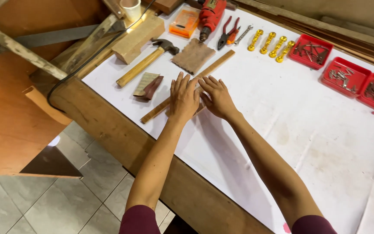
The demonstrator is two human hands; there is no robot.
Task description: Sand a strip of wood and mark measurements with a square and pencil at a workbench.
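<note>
Three red trays (311, 60) near the counter's far edge hold small metal bits. Both hands, left hand (183, 99) and right hand (216, 97), lie flat, fingers spread, on a long thin wooden stick (215, 65) near the front edge.

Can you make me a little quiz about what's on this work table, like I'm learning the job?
1. What do both hands rest on?
2. True or false: the hammer is being held by the right hand.
3. How many gold handles lie in a row: A) two, B) four, C) six?

Key:
1. The long wooden strip; the left hand and right hand lie flat on it, fingers stretched out.
2. False. The hammer lies untouched on the white sheet, beside the brown sandpaper.
3. B, four gold handles, next to the red trays.
</note>
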